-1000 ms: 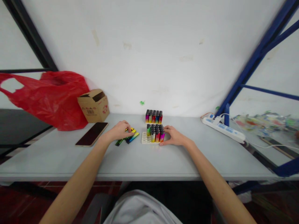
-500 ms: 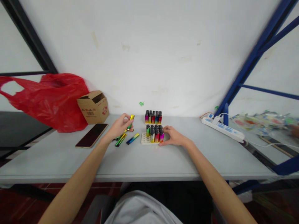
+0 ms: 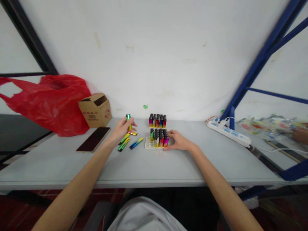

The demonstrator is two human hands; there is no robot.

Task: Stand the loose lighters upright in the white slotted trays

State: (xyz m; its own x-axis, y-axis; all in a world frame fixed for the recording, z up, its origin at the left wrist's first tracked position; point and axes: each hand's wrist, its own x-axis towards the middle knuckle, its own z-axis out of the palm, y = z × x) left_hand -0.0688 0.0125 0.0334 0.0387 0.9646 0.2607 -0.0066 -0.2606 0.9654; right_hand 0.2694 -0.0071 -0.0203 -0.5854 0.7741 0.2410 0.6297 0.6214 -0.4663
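My left hand (image 3: 125, 127) is closed on a shiny green-and-yellow lighter (image 3: 129, 122), held roughly upright with its green end up. Below that hand, several loose lighters lie on the table, among them a green-yellow lighter (image 3: 124, 145), a blue-yellow lighter (image 3: 136, 143) and a red-yellow lighter (image 3: 132, 132). A white tray (image 3: 149, 144) holds upright lighters with black tops; several of its slots on the left are bare. Around this tray's right end, my right hand (image 3: 177, 140) grips with thumb in front and fingers behind, against the pink-purple lighters (image 3: 166, 141).
Behind the tray stands a second block of upright lighters (image 3: 157, 120). On the left are a phone (image 3: 93, 140), a cardboard box (image 3: 96, 110) and a red plastic bag (image 3: 55, 106). A white power strip (image 3: 229, 132) lies at right, near a blue frame (image 3: 255, 67). Another person's hand (image 3: 300, 134) shows far right.
My left hand has shifted slightly left and turned its lighter, from yellow end up and tilted to green end up. A red-yellow lighter beneath now shows more. My right hand stays on the tray.
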